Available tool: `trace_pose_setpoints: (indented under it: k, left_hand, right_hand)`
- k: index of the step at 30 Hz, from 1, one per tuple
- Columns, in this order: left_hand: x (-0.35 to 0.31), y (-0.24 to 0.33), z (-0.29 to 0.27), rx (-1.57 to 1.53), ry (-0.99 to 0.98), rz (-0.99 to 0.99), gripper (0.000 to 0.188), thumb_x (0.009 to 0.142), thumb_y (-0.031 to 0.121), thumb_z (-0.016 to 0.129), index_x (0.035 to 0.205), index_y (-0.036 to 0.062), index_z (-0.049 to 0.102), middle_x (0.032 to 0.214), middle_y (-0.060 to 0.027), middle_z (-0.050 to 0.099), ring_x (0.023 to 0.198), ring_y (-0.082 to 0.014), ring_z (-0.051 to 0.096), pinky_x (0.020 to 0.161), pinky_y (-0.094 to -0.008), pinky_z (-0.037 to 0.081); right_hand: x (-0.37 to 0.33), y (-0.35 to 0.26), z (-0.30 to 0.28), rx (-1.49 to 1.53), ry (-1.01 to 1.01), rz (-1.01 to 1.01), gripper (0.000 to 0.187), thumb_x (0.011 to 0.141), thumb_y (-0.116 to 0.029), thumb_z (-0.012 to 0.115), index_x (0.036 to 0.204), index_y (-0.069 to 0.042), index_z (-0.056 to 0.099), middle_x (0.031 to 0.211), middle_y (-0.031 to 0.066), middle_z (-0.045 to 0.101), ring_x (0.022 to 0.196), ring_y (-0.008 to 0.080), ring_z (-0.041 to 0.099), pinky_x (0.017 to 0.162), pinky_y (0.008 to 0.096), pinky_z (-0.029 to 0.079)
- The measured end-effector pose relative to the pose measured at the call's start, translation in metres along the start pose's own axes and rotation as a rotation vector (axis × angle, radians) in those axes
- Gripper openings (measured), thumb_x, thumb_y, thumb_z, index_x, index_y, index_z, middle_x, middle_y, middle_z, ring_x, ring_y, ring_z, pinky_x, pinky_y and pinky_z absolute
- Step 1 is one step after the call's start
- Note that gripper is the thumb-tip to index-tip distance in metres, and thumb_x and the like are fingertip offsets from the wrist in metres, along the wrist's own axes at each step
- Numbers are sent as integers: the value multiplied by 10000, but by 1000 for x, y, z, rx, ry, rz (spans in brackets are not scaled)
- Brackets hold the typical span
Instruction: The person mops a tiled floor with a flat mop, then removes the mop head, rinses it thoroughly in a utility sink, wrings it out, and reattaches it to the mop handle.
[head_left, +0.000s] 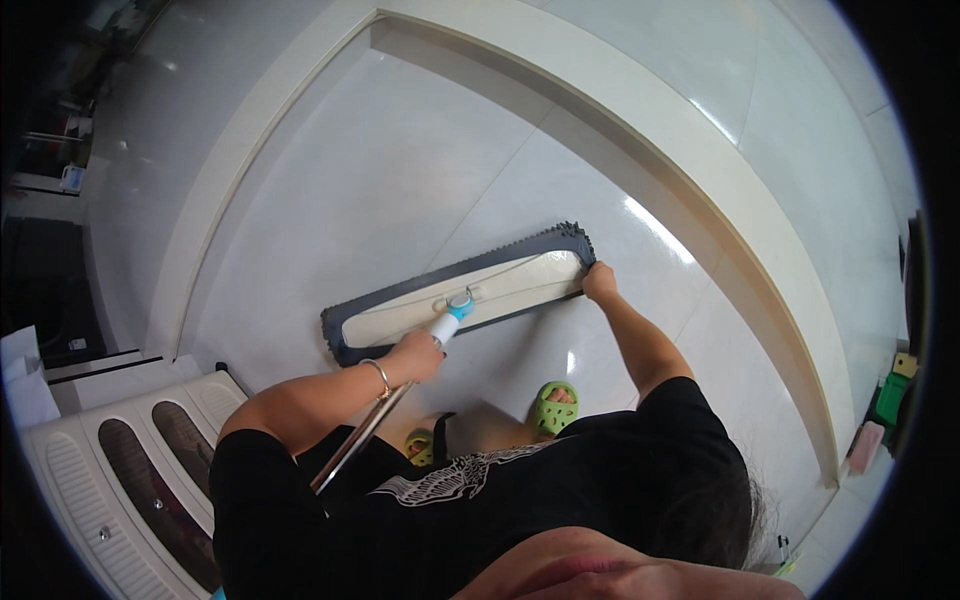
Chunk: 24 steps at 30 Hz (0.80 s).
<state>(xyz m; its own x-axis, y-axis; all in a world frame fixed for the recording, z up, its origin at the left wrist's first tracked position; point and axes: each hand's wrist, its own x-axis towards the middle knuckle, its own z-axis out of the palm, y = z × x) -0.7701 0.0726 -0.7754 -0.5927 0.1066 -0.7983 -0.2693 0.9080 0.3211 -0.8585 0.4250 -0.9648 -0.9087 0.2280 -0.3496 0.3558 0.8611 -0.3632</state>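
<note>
Glossy pale floor (420,170) spreads beneath the flat mop head (390,325) before you, its white plate (530,283) facing up. Your left hand (416,357) is clamped round the handle (443,328); your right hand (600,283) grips the grey pad (450,271) at its right end. The pad already seems to rim the whole plate; whether that end is seated is unclear.

A flat mop (400,325), its white plate (525,281) faced up within a grey fringed pad (440,275), is held slantwise over the pale floor (400,170).
</note>
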Motion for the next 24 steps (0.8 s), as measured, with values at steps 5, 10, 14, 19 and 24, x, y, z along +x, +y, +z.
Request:
trace_pose_setpoints:
  k: [5, 10, 14, 19, 24]
  left_hand:
    - [6, -12, 2, -1, 26, -50, 342, 775, 265, 578, 722, -73, 559, 562, -126, 557, 435, -206, 549, 429, -322, 455]
    - [1, -14, -16, -3, -21, -53, 373, 788, 253, 565, 822, -118, 552, 628, -176, 585, 478, -233, 581, 453, -333, 466]
    - [-13, -9, -19, 68, -40, -1, 362, 789, 248, 564, 809, -114, 555, 615, -174, 581, 472, -231, 581, 448, -329, 465]
    - [-18, -9, -7, 62, 8, 20, 375, 801, 264, 549, 703, -98, 545, 557, -159, 559, 448, -238, 571, 443, -347, 463]
    - [-10, -12, 2, 137, 51, 86, 360, 793, 256, 562, 715, -95, 549, 576, -166, 568, 460, -244, 577, 459, -351, 470]
  right_hand:
    - [-16, 25, -33, 742, -327, -235, 234, 676, 113, 492, 853, -4, 590, 890, 83, 626, 886, 150, 573, 771, 287, 452]
    - [-21, 33, -55, 1216, -618, -380, 326, 705, 158, 500, 941, -36, 615, 920, -19, 614, 897, 105, 538, 830, 251, 410]
    - [-16, 11, -78, 1210, -554, -330, 518, 680, 121, 542, 1161, -63, 488, 1109, 35, 540, 932, 136, 534, 798, 264, 437]
    - [-19, -11, -143, 1549, -768, -375, 721, 676, 36, 535, 1331, -133, 285, 1283, 101, 398, 995, 179, 512, 758, 278, 455]
    - [-33, -34, -130, 166, -222, -654, 701, 625, -67, 683, 1257, -79, 380, 1089, 155, 505, 990, 289, 498, 872, 344, 401]
